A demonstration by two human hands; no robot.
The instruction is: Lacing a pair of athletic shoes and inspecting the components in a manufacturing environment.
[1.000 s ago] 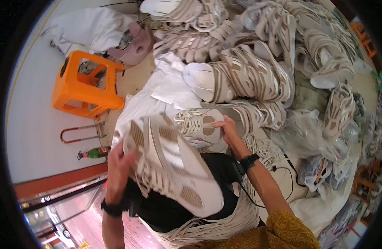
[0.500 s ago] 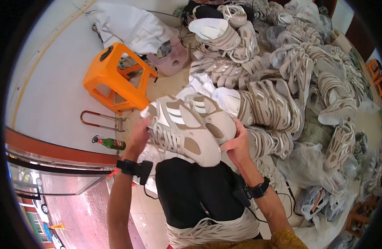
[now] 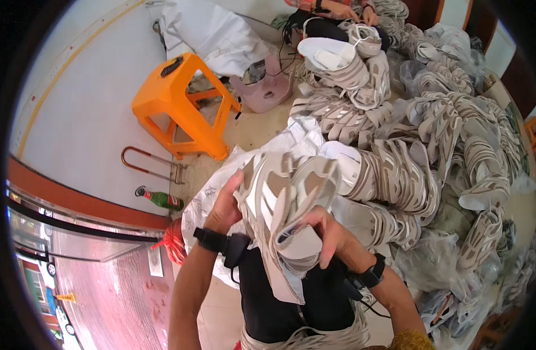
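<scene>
Two beige, white and brown shoe uppers [image 3: 266, 189] are held together above my lap, an opening and grey-white lining facing toward me. Wrapped round their left edge is my left hand [image 3: 225, 204], fingers partly hidden behind. My right hand [image 3: 329, 233] grips the right-hand upper near its opening, thumb and fingers closed on the edge. Across my black-clad thighs lies a bundle of cream shoelaces [image 3: 308, 337]. Just beyond the held uppers stands a nested row of similar uppers [image 3: 390, 172] on the right.
An orange plastic stool [image 3: 163, 96] stands at the far left, near a green bottle [image 3: 166, 200]. White sacking [image 3: 204, 201] spreads under the held pieces. Plastic bags [image 3: 434, 259] and more upper stacks fill the right. At the top, a co-worker's hands [image 3: 343, 11] handle an upper.
The held uppers have been turned from toes toward me to openings toward me. My right hand has shifted onto the opening's edge. The view has moved, bringing the co-worker's hands in.
</scene>
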